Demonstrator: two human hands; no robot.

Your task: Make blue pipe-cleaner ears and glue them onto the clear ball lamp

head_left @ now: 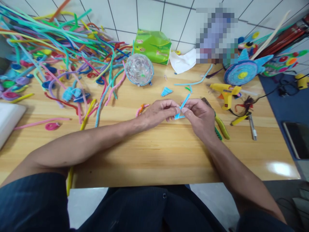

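Between my fingertips, over the middle of the table, is a light blue pipe cleaner [185, 101] bent at an angle. My left hand [162, 112] pinches it from the left with thumb and forefinger. From the other side my right hand [199, 116] grips it with its thumb close to the left one. One end sticks up to the right, and a folded part shows below the thumbs. Just beyond lies a small blue striped triangle [166, 91] of pipe cleaner. Beside my right hand are pliers with green and yellow handles [222, 127], partly hidden by it.
Many coloured pipe cleaners [72, 42] are heaped at the left. A clear dome [139, 69] and a green packet [152, 46] stand at the back. On the right are a yellow glue gun [227, 93], a blue disc-shaped craft fish [242, 73], and a utility knife [253, 127].
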